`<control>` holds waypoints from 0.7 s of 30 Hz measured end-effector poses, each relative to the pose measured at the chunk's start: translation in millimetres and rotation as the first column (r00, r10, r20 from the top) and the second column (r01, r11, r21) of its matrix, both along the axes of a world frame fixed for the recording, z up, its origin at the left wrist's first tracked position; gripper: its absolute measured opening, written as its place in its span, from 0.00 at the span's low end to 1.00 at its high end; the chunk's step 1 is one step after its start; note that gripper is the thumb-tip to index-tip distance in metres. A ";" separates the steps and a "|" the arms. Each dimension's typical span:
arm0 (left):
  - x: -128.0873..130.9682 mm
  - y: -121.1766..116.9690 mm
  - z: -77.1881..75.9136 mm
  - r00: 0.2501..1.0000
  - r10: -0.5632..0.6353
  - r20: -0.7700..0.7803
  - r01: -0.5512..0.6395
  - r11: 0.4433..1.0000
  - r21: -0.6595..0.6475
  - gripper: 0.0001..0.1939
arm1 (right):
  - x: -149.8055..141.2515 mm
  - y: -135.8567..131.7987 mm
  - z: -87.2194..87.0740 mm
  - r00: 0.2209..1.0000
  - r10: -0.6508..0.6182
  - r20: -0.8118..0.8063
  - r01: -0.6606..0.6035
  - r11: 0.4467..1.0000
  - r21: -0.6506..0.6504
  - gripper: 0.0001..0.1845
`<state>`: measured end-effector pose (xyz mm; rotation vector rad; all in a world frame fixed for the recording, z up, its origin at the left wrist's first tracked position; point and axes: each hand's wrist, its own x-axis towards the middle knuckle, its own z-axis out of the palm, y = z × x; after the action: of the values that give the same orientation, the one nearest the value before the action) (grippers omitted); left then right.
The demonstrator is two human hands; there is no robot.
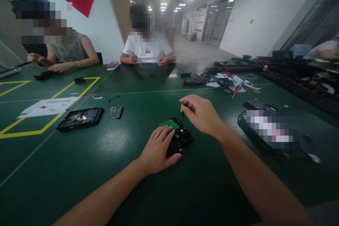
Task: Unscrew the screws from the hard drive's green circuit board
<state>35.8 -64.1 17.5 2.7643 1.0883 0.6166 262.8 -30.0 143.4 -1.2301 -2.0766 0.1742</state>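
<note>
A black hard drive (182,141) with a green circuit board (170,124) lies on the table in front of me. Over its left part rests my left hand (159,150), fingers across the top and thumb along the near edge, holding it down. My right hand (198,113) pinches the yellow and black handle of a small screwdriver (182,110). The screwdriver stands nearly upright, its shaft reaching down to the drive beside the green board. The exact contact of the tip is too small to make out.
Left on the green table (111,176) are a black plastic housing (81,117), a small circuit board (116,112) and paper (47,107). To the right sits a dark rounded case (246,127); tools and cables (230,79) lie behind. Two people (147,47) work opposite.
</note>
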 end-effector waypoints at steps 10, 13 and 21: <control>-0.5 0.6 -1.6 0.999 -0.014 0.030 0.014 1.000 0.005 0.43 | 0.6 -1.5 4.5 0.994 0.101 -0.043 -0.103 0.994 -0.044 0.15; -0.6 0.4 -0.6 0.999 -0.014 0.033 0.014 1.000 0.005 0.43 | -0.3 -2.9 4.9 0.996 0.077 -0.048 -0.082 0.993 -0.090 0.21; -0.9 0.4 0.7 1.000 -0.019 0.020 0.019 1.000 -0.006 0.44 | -0.4 -2.6 6.0 0.999 -0.031 -0.012 0.030 0.998 -0.064 0.11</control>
<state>34.9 -63.7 18.2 2.7539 1.0565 0.6362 262.4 -32.6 149.4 -1.2946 -2.0537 0.2355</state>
